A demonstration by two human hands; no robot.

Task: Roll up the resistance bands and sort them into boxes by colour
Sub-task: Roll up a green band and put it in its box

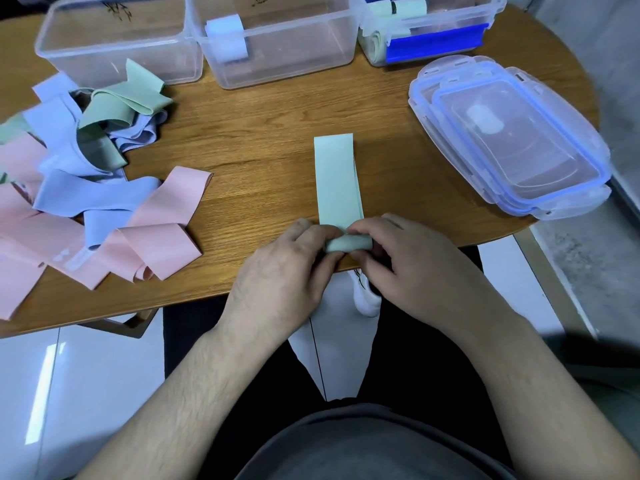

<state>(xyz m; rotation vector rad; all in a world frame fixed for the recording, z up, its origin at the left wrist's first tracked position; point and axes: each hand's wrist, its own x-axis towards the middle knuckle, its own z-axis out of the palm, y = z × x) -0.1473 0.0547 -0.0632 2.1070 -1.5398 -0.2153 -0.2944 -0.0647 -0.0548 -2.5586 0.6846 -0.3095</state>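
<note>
A pale green resistance band (337, 178) lies flat on the wooden table (263, 133), running away from me. Its near end is curled into a small roll at the table's front edge. My left hand (287, 268) and my right hand (412, 265) both pinch that roll, one at each side. A tangled pile of pink, blue and green bands (83, 188) covers the left of the table. At the back stand three clear boxes: the left box (114, 39) holds nothing, the middle box (277, 43) holds a rolled blue band (227, 36), and the right box (426, 29) holds rolled green bands.
Stacked clear lids with blue rims (512, 136) lie at the right of the table. A blue clip part sits on the right box. Below the table edge are my legs, a white shoe (367, 299) and a pale tiled floor.
</note>
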